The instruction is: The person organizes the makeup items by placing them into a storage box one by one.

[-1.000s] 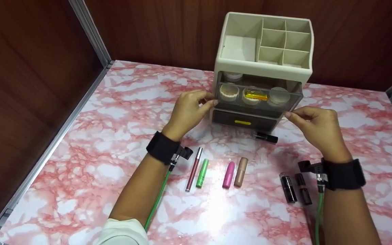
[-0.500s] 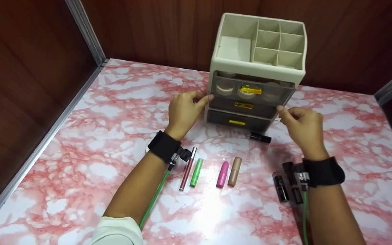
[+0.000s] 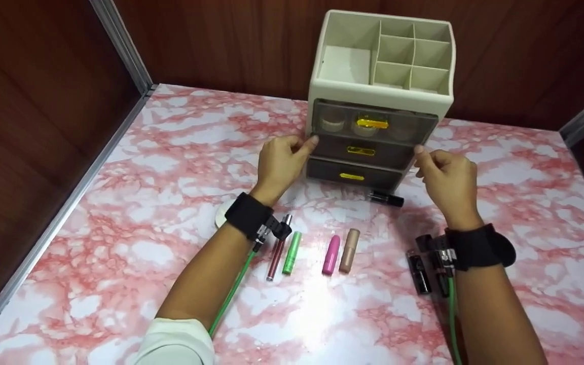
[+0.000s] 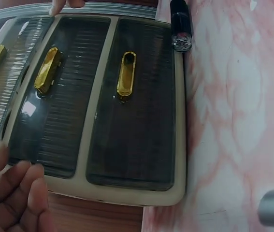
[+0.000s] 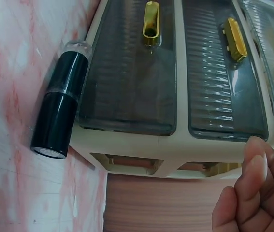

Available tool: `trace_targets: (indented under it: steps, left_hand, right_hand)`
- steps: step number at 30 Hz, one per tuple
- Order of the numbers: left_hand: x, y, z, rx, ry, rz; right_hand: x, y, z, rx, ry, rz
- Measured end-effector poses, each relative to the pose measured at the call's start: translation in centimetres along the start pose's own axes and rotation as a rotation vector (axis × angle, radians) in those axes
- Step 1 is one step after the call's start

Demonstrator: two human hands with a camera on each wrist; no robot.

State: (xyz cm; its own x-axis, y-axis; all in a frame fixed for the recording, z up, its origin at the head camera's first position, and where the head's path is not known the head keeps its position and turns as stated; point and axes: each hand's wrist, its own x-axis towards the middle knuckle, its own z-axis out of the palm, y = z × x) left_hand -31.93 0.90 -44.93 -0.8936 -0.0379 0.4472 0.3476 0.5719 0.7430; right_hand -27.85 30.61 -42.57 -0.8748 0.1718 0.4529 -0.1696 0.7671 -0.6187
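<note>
A cream desktop organizer [image 3: 380, 91] stands at the back of the table, with three smoky drawers and yellow handles. Its top drawer [image 3: 403, 126] is pushed in, and pale round jars show through the front. My left hand [image 3: 284, 162] has its thumb at the drawer's lower left corner; the other fingers are loosely bent in the left wrist view. At the lower right corner is my right hand [image 3: 449, 182], thumb forward; its fingers [image 5: 255, 169] curl loosely around nothing in the right wrist view. A black lipstick [image 5: 59, 101] lies against the organizer's base.
Between my forearms lie a dark red lip gloss tube [image 3: 275, 261], a green tube [image 3: 292, 253], a pink tube [image 3: 331, 255] and a brown tube [image 3: 349, 251]. Black tubes [image 3: 418, 272] lie by my right wrist. A white round object [image 3: 221, 215] shows behind my left wristband.
The top drawer has slid from partly out to pushed in, with both hands following it toward the organizer. The white round object has come into sight behind the left wrist.
</note>
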Motion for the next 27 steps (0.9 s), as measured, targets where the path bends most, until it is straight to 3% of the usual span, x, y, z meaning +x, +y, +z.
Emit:
trace_targets:
  steps: [12, 21, 27]
  left_hand:
    - [1.1, -0.7, 0.1, -0.056, 0.014, -0.058]
    - [1.5, -0.5, 0.3, -0.025, 0.034, -0.05]
    - [1.4, -0.1, 0.0, -0.06, 0.013, -0.04]
  right_hand:
    - [0.2, 0.1, 0.7, 0.011, 0.011, 0.01]
    - [0.2, 0.1, 0.7, 0.038, 0.011, 0.022]
    - [0.1, 0.1, 0.3, 0.065, -0.011, 0.043]
